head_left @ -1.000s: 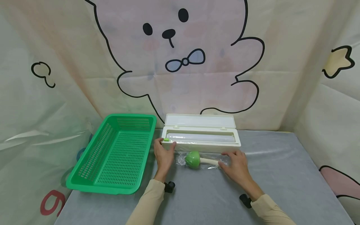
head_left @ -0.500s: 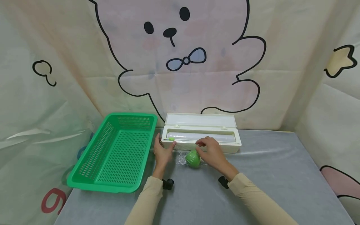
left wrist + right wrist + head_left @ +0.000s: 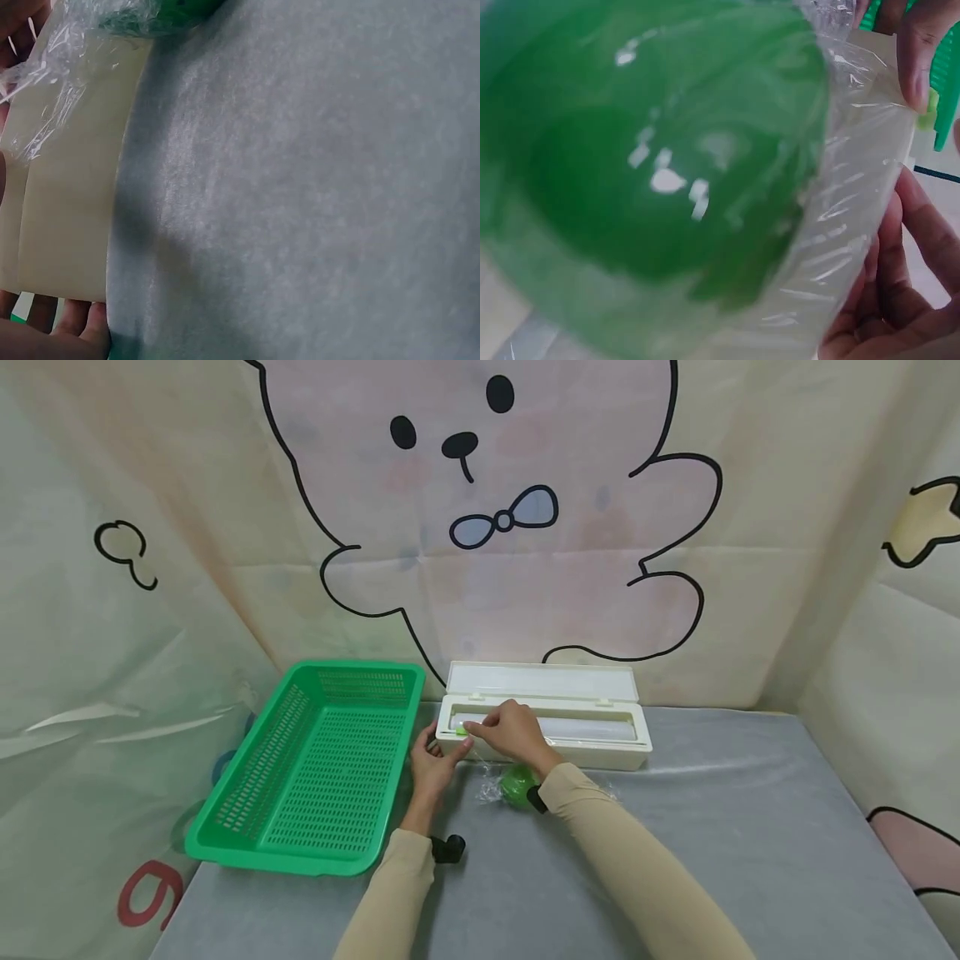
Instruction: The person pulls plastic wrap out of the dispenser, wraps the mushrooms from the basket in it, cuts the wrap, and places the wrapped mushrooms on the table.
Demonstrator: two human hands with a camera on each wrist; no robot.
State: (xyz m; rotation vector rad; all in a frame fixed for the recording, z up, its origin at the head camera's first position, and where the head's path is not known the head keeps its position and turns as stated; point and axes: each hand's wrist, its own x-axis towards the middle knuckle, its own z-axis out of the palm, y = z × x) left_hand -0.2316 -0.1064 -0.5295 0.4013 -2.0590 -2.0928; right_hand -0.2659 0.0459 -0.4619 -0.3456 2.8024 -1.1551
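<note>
A white cling film dispenser lies with its lid raised at the back of the table. My left hand grips its left end, thumb at the front wall; fingers show round that end in the left wrist view. My right hand reaches over the trough, fingers bent, thumb tip right at the green slider; I cannot tell whether it pinches it. A round green thing wrapped in clear film lies before the dispenser, its pale stem hidden under my right wrist. The film runs up the dispenser's front.
A green plastic basket with slotted walls stands at the left, close to my left forearm. Grey cloth covers the table. A cloth backdrop with a cartoon bear hangs right behind the dispenser.
My right hand has moved left from the pale stem, over the green thing, to the slider. The slider has shifted slightly right along the rim. My left hand keeps its grip.
</note>
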